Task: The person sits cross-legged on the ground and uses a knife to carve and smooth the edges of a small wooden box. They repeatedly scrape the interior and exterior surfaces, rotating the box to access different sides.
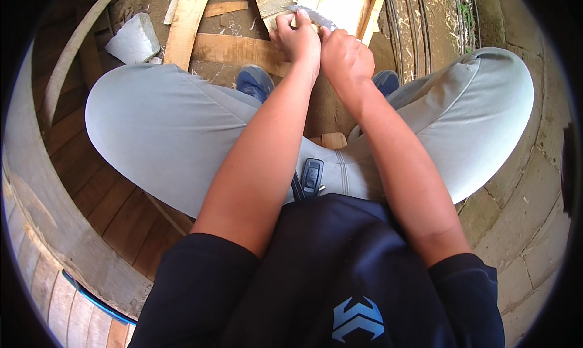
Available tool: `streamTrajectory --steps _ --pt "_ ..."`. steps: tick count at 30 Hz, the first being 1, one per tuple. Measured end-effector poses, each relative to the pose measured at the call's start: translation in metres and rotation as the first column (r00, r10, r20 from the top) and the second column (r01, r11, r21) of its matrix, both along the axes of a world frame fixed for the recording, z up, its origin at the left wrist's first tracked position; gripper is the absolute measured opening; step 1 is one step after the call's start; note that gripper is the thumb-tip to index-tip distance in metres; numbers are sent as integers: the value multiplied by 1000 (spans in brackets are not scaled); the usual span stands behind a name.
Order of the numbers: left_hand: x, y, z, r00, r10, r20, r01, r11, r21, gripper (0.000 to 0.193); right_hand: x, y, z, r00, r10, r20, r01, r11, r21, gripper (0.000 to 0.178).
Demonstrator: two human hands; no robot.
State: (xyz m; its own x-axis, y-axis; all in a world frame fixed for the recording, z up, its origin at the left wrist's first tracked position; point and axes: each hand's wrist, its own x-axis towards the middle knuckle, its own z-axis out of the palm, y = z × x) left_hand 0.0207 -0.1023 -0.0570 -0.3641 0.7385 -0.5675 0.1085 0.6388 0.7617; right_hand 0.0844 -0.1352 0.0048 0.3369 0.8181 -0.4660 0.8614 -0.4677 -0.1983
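Observation:
Beyond my knees, both hands are close together at a knife with a grey blade [313, 16]. My right hand [349, 58] is closed in a fist at the blade's right end; its handle is hidden inside the fist. My left hand [299, 43] is closed too, its thumb pressed against the blade and its fingers curled beneath. Whether those fingers also hold wood cannot be seen. Just past the blade lies a shallow pale wooden box [371, 14] with raised sides, partly covered by the hands.
Wooden planks [188, 26] and a lower board [240, 51] lie on the dirt ground among shavings. A pale stone block [135, 39] sits at the far left. Long dark strips [416, 29] run along the right. A black key fob [312, 177] rests on my lap.

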Motion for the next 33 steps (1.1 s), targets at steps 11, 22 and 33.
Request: streamTrajectory --steps 11,22,33 --pt "5 -15 10 992 116 -47 -116 993 9 63 48 63 82 951 222 -214 -271 934 -232 69" --pt "10 -25 19 981 -186 46 192 954 -231 69 84 101 62 756 654 19 -654 756 -34 47" --pt "-17 10 33 873 -188 -451 192 981 -38 38 93 120 103 794 608 -28 -606 785 -130 40"
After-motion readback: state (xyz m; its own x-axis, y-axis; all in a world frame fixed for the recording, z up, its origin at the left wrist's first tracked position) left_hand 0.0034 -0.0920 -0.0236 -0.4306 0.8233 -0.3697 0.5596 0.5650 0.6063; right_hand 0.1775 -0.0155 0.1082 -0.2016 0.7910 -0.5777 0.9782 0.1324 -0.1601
